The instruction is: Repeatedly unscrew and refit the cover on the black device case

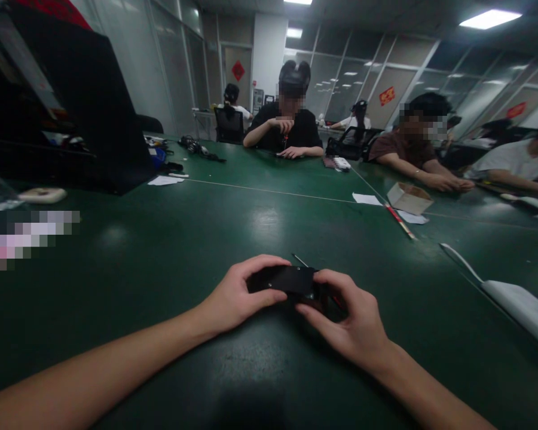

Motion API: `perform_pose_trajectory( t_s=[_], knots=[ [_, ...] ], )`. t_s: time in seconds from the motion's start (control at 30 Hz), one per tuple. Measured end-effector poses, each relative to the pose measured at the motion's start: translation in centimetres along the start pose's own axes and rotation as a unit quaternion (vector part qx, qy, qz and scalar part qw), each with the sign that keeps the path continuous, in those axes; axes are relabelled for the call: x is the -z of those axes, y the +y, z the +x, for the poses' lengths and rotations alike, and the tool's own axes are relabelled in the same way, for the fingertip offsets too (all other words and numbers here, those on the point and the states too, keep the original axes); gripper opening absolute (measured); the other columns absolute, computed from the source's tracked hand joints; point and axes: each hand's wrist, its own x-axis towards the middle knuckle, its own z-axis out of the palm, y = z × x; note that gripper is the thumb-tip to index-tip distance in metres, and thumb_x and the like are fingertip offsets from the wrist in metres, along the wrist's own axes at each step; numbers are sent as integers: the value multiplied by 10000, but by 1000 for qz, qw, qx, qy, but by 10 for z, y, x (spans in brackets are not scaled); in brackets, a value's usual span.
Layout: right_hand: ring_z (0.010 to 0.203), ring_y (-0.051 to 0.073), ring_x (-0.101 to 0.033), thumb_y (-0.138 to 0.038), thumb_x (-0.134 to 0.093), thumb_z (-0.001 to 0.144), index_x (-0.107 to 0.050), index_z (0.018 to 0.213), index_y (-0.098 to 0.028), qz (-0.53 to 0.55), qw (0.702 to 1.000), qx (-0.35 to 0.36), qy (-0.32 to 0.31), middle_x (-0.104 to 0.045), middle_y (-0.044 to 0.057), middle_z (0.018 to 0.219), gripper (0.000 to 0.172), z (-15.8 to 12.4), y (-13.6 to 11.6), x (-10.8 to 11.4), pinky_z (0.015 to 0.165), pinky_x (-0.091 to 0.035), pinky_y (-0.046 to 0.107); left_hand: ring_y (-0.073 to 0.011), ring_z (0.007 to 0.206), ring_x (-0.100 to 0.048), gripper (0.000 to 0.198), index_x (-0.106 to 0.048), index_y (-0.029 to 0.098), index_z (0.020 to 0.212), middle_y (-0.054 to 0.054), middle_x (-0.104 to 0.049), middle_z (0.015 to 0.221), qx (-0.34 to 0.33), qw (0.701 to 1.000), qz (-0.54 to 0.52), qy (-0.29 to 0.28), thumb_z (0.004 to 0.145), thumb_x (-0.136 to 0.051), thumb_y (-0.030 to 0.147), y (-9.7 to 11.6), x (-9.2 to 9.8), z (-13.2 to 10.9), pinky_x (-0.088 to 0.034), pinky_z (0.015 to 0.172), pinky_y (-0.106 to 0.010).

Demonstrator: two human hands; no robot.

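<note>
A small flat black device (286, 279) lies on the dark green table (170, 251) right in front of me. My left hand (240, 295) grips its left end, thumb underneath and fingers curled over the top. My right hand (352, 319) is closed on its right end, fingertips pinching the lower right corner. A thin metal pin or tool (300, 260) sticks out just behind the device. Something reddish shows faintly under my right fingers; I cannot make out what it is.
A black case (85, 113) stands at the far left with papers (164, 180) beside it. A small cardboard box (409, 197), a red-white stick (400, 221) and a white object (515, 301) lie to the right. Several people sit across the table.
</note>
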Motion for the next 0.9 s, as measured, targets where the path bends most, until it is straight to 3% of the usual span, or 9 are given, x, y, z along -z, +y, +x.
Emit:
perform_pose_trajectory(
  t_s=[0.1,0.23,0.33,0.4,0.63,0.8,0.9],
  knots=[
    [709,174,-682,-340,-699,831,-510,1144,-226,15,1000,-22,5,-676,58,955,383,-1,1,-3,651,-588,288,-280,1152,-566,394,-663,231,1177,-83,-647,1204,-17,1000,7,14,792,-725,287,3,-4,-2,-400,1022,-376],
    [725,174,-683,-343,-720,818,-506,1150,-221,14,999,-29,13,-674,53,955,414,-1,2,-3,657,-589,285,-293,1250,-491,515,-555,236,1345,-102,-565,1330,-60,997,38,1,845,-664,296,7,-8,-5,-344,1086,-401],
    [752,177,-689,-344,-725,817,-504,1160,-220,17,1000,-26,5,-673,57,980,426,-1,4,-1,667,-592,287,-266,1287,-472,489,-484,251,1402,-91,-537,1383,-38,999,25,6,921,-561,289,5,-10,-7,-308,1119,-401],
    [745,178,-692,-347,-722,821,-505,1152,-222,20,999,-26,-2,-674,55,968,415,-2,7,0,663,-594,291,-261,1281,-484,513,-466,260,1403,-85,-536,1391,-12,1000,-4,13,907,-591,300,3,-10,-6,-328,1109,-400],
    [789,209,-706,-381,-733,807,-495,1161,-238,61,997,-55,3,-674,76,1002,450,-6,13,-1,679,-610,323,-283,1219,-537,433,-631,216,1193,-89,-612,1291,29,996,-80,41,790,-730,340,2,-15,-3,-392,1053,-400],
    [964,235,-698,-354,-734,815,-359,1388,-279,152,983,-106,10,-660,97,1124,688,-7,10,-5,795,-602,360,-260,1135,-592,437,-654,209,1173,-80,-664,1212,65,988,-121,66,763,-754,322,4,-19,-1,-426,1014,-380],
    [1015,238,-686,-303,-720,832,-380,1409,-298,179,977,-115,1,-651,102,1172,670,-7,9,-6,833,-591,371,-251,1130,-591,449,-659,207,1170,-76,-663,1210,70,987,-129,66,748,-771,310,4,-18,-1,-423,1013,-366]
  ],
)
